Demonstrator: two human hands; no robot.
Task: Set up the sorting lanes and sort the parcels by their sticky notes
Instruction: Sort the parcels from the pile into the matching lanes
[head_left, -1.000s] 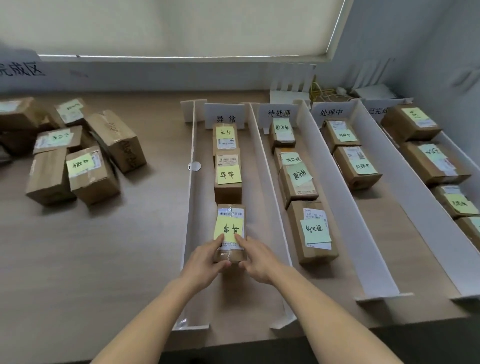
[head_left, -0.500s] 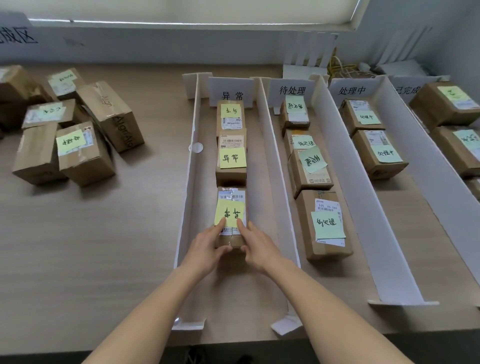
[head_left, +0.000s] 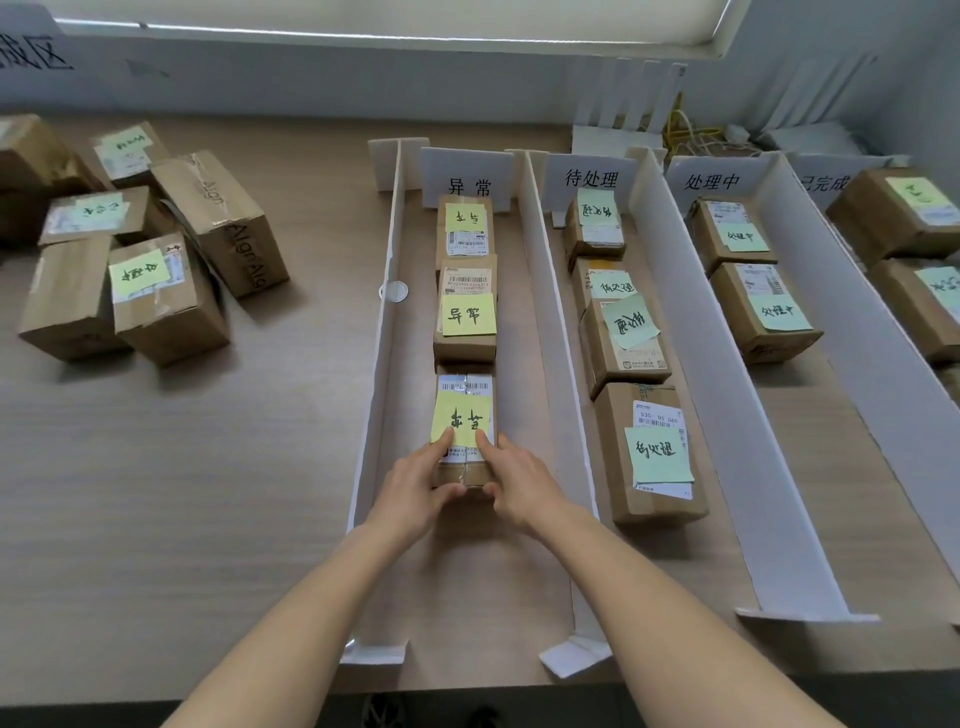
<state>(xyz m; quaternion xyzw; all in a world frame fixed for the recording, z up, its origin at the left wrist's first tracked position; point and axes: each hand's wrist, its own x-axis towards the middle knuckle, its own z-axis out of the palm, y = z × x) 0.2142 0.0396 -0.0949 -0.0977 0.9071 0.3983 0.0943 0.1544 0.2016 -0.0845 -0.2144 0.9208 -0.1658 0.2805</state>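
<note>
Left hand (head_left: 415, 486) and right hand (head_left: 519, 486) both grip the near end of a small parcel (head_left: 465, 410), thumbs under, forefingers on its yellow sticky note (head_left: 460, 418). Parcel lies on the table (head_left: 182, 493) in the 异常 lane, nearest of three boxes; unsorted parcels (head_left: 140, 249) far left of it.

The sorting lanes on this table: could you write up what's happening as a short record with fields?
lanes: four, split by white dividers
labels: 异常, 待处理, 处理中, 已完成
held parcel: nearest parcel in the 异常 lane
its note: yellow sticky note, reads 异常
left hand: grips the parcel's left side
right hand: grips its right side
异常 lane count: three parcels
unsorted pile: on the table at far left
</note>
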